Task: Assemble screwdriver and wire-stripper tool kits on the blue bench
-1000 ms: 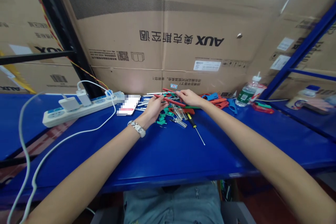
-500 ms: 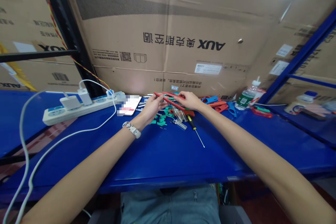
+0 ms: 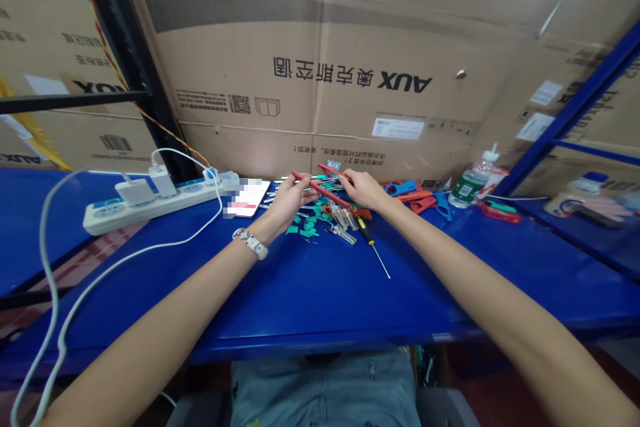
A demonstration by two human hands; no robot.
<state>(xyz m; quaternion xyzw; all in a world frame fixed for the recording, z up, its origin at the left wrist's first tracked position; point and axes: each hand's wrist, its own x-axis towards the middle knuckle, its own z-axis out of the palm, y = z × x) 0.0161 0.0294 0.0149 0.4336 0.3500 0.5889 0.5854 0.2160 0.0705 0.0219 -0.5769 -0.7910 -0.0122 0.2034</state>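
My left hand (image 3: 290, 200) has its fingers closed around one end of a long red piece (image 3: 327, 193), which slants down to the right. My right hand (image 3: 364, 189) pinches a second red piece (image 3: 327, 168) that points up and left, above the first. Below the hands lie small green pieces (image 3: 309, 221) and clear-handled tools (image 3: 344, 234). A black and yellow screwdriver (image 3: 365, 231) rests beside them, its shaft towards me.
At left, a white power strip (image 3: 145, 203) with plugs and cables, then a white card (image 3: 250, 197). To the right lie blue clips (image 3: 401, 188), orange clips (image 3: 423, 201), a bottle (image 3: 467, 185) and a red item (image 3: 500, 213). Cardboard (image 3: 225, 67) stands behind.
The red piece in my right hand has tilted, its far end rising away from the other piece. My hands have otherwise barely moved, and the view has shifted slightly.
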